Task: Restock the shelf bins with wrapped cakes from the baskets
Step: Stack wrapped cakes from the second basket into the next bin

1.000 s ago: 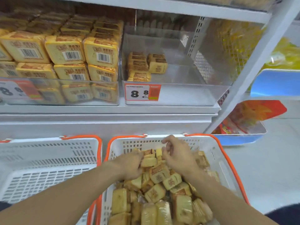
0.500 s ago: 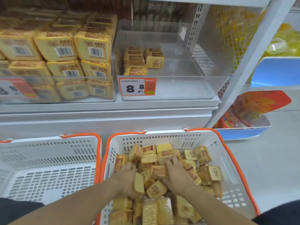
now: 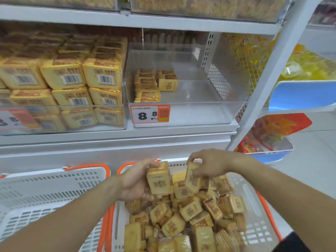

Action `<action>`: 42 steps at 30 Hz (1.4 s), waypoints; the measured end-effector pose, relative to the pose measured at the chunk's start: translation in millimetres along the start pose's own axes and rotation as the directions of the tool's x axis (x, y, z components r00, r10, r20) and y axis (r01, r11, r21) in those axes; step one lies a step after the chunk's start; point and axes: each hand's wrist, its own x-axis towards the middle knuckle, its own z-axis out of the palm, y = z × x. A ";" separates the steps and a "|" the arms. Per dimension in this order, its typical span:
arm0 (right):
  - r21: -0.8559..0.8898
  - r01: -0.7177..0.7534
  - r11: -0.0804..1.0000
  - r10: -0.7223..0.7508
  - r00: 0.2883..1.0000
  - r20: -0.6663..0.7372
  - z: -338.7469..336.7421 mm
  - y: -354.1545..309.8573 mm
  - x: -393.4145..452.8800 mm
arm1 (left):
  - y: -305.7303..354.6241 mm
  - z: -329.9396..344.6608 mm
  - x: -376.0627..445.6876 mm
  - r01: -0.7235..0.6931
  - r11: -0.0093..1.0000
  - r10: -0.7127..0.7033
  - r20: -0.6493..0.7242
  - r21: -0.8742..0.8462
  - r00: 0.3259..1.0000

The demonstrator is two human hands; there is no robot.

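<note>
Each holding a cake, the left hand point(image 3: 135, 182) and right hand point(image 3: 211, 163) sit below the near-empty bin point(image 3: 200, 113), which lies far and slightly right.

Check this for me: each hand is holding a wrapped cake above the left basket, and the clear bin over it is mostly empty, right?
Not quite: the head view shows the left hand and right hand each holding a wrapped cake above the right basket. The clear bin is mostly empty.
</note>
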 end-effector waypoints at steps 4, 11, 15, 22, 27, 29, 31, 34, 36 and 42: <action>0.420 0.062 0.905 -0.014 0.993 -0.116 -26.3 14.6 -26.6 | 24.4 18.3 -26.0 -0.067 0.974 0.079 0.051 -0.215 0.996; 0.905 0.263 0.335 -0.175 0.961 -0.215 -23.7 23.8 -50.9 | 35.9 52.9 -56.2 -0.124 0.976 0.133 0.037 -0.181 0.990; 0.886 0.360 0.293 -0.223 0.926 -0.303 -20.6 23.9 -54.7 | 36.2 60.6 -50.4 -0.154 0.988 0.156 -0.065 0.028 0.986; 0.849 0.409 0.333 -0.204 0.911 -0.359 -18.7 29.5 -51.2 | 42.8 55.6 -48.2 -0.249 0.943 0.286 -0.152 0.221 0.946; 0.887 0.393 0.243 -0.151 0.918 -0.366 -23.2 30.2 -48.7 | 50.1 50.5 -51.8 -0.260 0.927 0.321 -0.216 0.270 0.922; 0.904 0.389 0.180 -0.143 0.919 -0.367 -23.8 28.7 -46.6 | 50.8 50.4 -51.4 -0.267 0.931 0.332 -0.266 0.250 0.905; 0.913 0.384 0.135 -0.136 0.920 -0.367 -23.4 26.1 -44.9 | 49.8 51.7 -50.2 -0.286 0.943 0.328 -0.317 0.172 0.890; 0.927 0.368 0.078 -0.124 0.926 -0.357 -21.3 21.0 -42.7 | 48.8 55.5 -48.5 -0.350 0.937 0.335 -0.331 0.014 0.882; 0.934 0.353 0.060 -0.155 0.927 -0.341 -19.4 17.7 -41.2 | 49.1 57.5 -47.4 -0.378 0.923 0.336 -0.325 -0.074 0.884; 0.918 0.368 0.145 -0.202 0.920 -0.337 -11.8 12.8 -35.8 | 52.0 64.5 -50.7 -0.432 0.894 0.403 -0.210 -0.117 0.891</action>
